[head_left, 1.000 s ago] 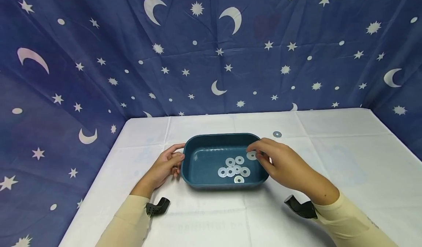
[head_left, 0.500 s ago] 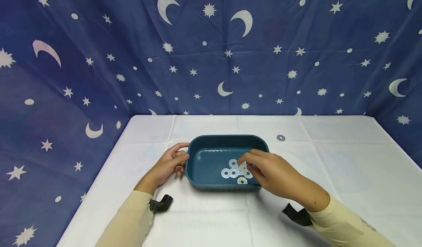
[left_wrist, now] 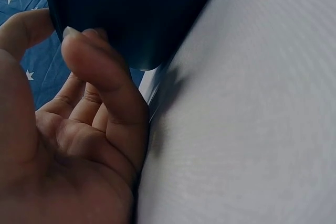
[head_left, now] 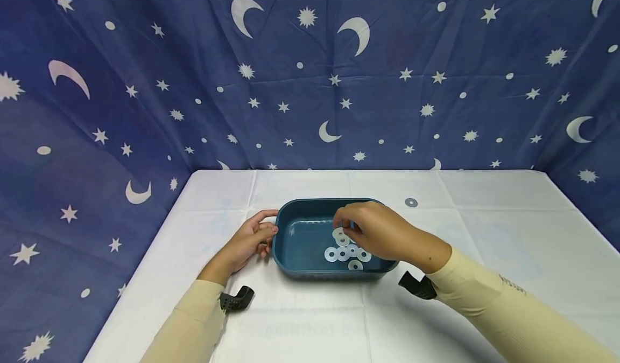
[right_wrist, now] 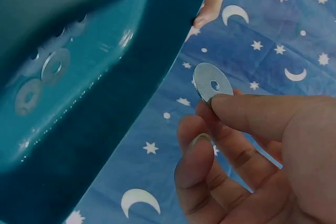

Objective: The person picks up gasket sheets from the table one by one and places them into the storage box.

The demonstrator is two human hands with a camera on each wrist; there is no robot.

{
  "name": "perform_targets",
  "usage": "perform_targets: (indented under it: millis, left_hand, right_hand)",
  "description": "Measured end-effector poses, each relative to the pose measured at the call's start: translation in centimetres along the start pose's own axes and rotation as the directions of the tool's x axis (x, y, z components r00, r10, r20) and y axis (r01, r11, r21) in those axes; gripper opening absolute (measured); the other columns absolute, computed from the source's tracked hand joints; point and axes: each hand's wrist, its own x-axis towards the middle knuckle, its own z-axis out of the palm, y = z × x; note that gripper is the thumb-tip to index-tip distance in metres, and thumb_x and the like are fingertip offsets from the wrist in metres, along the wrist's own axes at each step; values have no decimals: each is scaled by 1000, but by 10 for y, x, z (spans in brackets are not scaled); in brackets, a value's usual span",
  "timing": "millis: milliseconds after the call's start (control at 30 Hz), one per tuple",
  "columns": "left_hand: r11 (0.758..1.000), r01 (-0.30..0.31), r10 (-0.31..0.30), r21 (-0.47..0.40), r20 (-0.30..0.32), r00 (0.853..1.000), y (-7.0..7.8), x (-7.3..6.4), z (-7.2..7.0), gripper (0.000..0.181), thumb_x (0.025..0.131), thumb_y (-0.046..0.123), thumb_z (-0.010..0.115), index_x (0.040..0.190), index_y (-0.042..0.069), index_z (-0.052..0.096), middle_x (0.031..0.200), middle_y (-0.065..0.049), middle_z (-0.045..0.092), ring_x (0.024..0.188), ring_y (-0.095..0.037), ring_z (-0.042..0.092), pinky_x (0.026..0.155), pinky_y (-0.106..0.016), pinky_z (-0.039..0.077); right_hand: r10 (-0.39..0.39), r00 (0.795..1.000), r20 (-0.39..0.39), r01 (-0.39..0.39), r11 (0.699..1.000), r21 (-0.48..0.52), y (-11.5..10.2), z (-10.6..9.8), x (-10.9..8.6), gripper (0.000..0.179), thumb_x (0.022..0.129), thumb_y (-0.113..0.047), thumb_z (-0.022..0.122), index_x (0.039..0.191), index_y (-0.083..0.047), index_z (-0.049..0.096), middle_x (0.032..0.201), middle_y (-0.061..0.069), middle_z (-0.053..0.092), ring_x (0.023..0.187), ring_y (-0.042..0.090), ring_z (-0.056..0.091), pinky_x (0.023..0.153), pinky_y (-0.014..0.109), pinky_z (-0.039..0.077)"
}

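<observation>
In the right wrist view a flat metal washer (right_wrist: 206, 74) stands pinched between the thumb and a finger of my right hand (right_wrist: 247, 145). From the head view that hand (head_left: 375, 228) is over the right half of a dark teal tray (head_left: 300, 271), fingertips pointing down. Several more washers (head_left: 342, 254) lie in a loose cluster on the tray's floor, some overlapping. At the tray's left end my left hand (head_left: 244, 244) holds the wall, thumb (left_wrist: 97, 59) on it and index finger reaching round the rim. Its other fingers are bent below.
A single grey washer (head_left: 411, 202) lies on the white tablecloth (head_left: 310, 330) behind and to the right of the tray. A blue curtain (head_left: 290, 56) with moons and stars hangs behind the table and along its sides.
My right hand has moved left and in over the tray from its right rim, carrying the washer over the cluster. The left hand stays on the left end. The head view has shifted slightly.
</observation>
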Motion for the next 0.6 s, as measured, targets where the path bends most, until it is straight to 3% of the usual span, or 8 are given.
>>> perform_targets:
  millis: [367, 600]
  left_hand:
    - [1000, 6, -6, 11, -6, 1000, -3, 1, -1, 53, 101, 19, 58, 148, 7, 37, 80, 4, 58, 58, -8, 53, 50, -19, 44]
    - [1000, 18, -18, 17, -7, 1000, -3, 2, -1, 54, 100, 19, 58, 148, 7, 36, 81, 4, 59, 58, -9, 52, 50, -20, 44]
  right_hand:
    - [89, 990, 111, -95, 994, 56, 10, 4, 35, 18, 93, -1, 64, 105, -13, 71, 91, -1, 69, 76, 10, 59, 70, 25, 52]
    - [80, 986, 149, -86, 995, 39, 22, 16, 51, 17, 94, 1, 61, 105, -9, 70, 88, 2, 69, 75, 11, 59, 71, 28, 52]
